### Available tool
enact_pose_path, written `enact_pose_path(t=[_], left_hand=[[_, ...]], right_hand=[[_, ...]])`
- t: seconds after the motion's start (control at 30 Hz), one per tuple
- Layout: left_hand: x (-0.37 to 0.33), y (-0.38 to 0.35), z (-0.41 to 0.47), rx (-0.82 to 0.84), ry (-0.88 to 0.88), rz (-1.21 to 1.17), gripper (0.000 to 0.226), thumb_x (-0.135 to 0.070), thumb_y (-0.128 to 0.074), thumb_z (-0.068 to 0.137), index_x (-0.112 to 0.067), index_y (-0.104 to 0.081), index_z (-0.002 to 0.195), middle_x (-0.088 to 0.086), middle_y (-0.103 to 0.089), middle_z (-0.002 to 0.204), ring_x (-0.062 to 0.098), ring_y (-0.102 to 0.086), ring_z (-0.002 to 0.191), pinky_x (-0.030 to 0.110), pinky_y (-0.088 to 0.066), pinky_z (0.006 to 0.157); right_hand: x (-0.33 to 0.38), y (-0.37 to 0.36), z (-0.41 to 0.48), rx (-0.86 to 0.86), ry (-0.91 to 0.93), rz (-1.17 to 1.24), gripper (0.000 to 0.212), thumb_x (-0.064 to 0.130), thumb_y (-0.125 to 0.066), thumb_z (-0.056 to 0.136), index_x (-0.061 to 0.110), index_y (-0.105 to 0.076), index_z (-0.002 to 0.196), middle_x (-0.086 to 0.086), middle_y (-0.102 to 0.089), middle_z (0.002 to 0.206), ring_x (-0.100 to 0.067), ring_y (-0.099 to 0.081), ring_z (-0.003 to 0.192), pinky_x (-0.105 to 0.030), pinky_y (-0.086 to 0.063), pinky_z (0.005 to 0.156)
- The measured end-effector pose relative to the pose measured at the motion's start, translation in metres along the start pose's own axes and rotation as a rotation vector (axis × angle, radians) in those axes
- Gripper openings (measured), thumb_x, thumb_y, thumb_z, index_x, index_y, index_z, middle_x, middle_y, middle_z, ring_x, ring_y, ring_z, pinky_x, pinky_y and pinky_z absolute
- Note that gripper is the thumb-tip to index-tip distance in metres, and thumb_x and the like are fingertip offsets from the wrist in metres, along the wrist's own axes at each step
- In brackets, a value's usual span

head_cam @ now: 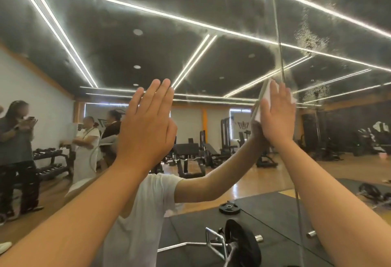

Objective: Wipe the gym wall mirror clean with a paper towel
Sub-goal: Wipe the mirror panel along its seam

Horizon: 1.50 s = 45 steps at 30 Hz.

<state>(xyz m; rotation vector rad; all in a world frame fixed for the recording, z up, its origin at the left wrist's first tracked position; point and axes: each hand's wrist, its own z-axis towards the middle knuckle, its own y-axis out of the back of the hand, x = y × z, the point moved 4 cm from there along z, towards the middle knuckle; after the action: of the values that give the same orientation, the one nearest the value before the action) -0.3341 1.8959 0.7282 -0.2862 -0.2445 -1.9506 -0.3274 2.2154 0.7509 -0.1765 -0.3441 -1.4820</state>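
Observation:
The gym wall mirror (190, 40) fills the view and reflects the ceiling lights and the gym floor. My right hand (277, 116) is flat, fingers straight, and presses a folded white paper towel (267, 94) against the glass just left of the vertical seam between two mirror panels (279, 51). My left hand (148, 122) is raised in front of the mirror with straight fingers held together and holds nothing; whether it touches the glass I cannot tell. Patches of whitish spray or smear (311, 38) lie on the panel right of the seam.
Reflected in the glass: several people (17, 139) standing at the left by a dumbbell rack (50, 161), benches and machines (203, 150) in the middle. Low down, black mats (275, 209) carry a weight plate (229, 207) and a loaded barbell (241, 243).

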Motion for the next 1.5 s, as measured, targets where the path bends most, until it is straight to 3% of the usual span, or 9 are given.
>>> enact_pose_path(t=[0.2, 0.37, 0.73, 1.2, 1.4, 1.5], left_hand=[[-0.001, 0.003, 0.001, 0.016, -0.031, -0.023, 0.059, -0.026, -0.03, 0.096, -0.003, -0.041, 0.149, 0.015, -0.037, 0.157, 0.028, -0.029, 0.148, 0.048, -0.019, 0.122], [-0.002, 0.006, -0.022, 0.123, -0.135, 0.033, 0.061, -0.032, -0.027, 0.097, -0.003, -0.037, 0.15, 0.017, -0.035, 0.158, 0.031, -0.028, 0.148, 0.05, -0.019, 0.122], [0.035, 0.052, -0.162, 0.179, -0.022, 0.057, 0.067, -0.031, -0.035, 0.096, -0.001, -0.024, 0.155, 0.016, -0.02, 0.163, 0.023, -0.011, 0.153, 0.041, -0.004, 0.125], [0.047, 0.04, -0.199, 0.218, 0.074, 0.073, 0.068, -0.031, -0.029, 0.097, -0.003, -0.014, 0.158, 0.013, -0.01, 0.166, 0.028, -0.008, 0.154, 0.05, -0.01, 0.124], [0.044, 0.037, -0.199, 0.195, 0.054, 0.07, 0.069, -0.029, -0.032, 0.097, -0.001, -0.014, 0.158, 0.014, -0.009, 0.166, 0.029, -0.009, 0.154, 0.05, -0.01, 0.124], [0.046, 0.036, -0.199, 0.18, 0.054, 0.066, 0.069, -0.028, -0.034, 0.096, -0.001, -0.016, 0.157, 0.014, -0.012, 0.166, 0.029, -0.011, 0.153, 0.047, -0.007, 0.125]], right_hand=[[-0.002, -0.002, -0.05, -0.023, -0.124, 0.034, 0.058, 0.035, -0.023, 0.104, 0.024, -0.013, 0.16, -0.007, -0.011, 0.167, -0.024, -0.005, 0.154, -0.049, -0.004, 0.125], [-0.01, -0.002, -0.105, 0.015, -0.141, 0.02, 0.066, 0.046, -0.013, 0.097, 0.023, -0.013, 0.16, -0.007, -0.011, 0.167, -0.025, -0.004, 0.154, -0.051, -0.007, 0.124], [-0.034, -0.012, -0.196, 0.048, -0.174, -0.006, 0.067, 0.042, -0.014, 0.097, 0.017, -0.015, 0.159, -0.013, -0.012, 0.166, -0.027, -0.005, 0.154, -0.049, -0.006, 0.125], [-0.013, -0.022, -0.209, 0.036, -0.232, -0.036, 0.066, 0.046, -0.012, 0.1, 0.018, -0.01, 0.16, -0.014, -0.008, 0.167, -0.032, -0.004, 0.154, -0.055, -0.007, 0.123], [0.063, -0.033, -0.214, 0.02, -0.032, -0.027, 0.064, 0.054, -0.008, 0.104, 0.022, -0.007, 0.16, -0.011, -0.005, 0.167, -0.029, -0.002, 0.154, -0.055, -0.006, 0.123], [0.12, -0.037, -0.221, 0.027, 0.098, 0.001, 0.063, 0.05, -0.015, 0.104, 0.019, -0.015, 0.16, -0.012, -0.008, 0.167, -0.03, -0.004, 0.154, -0.055, -0.005, 0.123]])
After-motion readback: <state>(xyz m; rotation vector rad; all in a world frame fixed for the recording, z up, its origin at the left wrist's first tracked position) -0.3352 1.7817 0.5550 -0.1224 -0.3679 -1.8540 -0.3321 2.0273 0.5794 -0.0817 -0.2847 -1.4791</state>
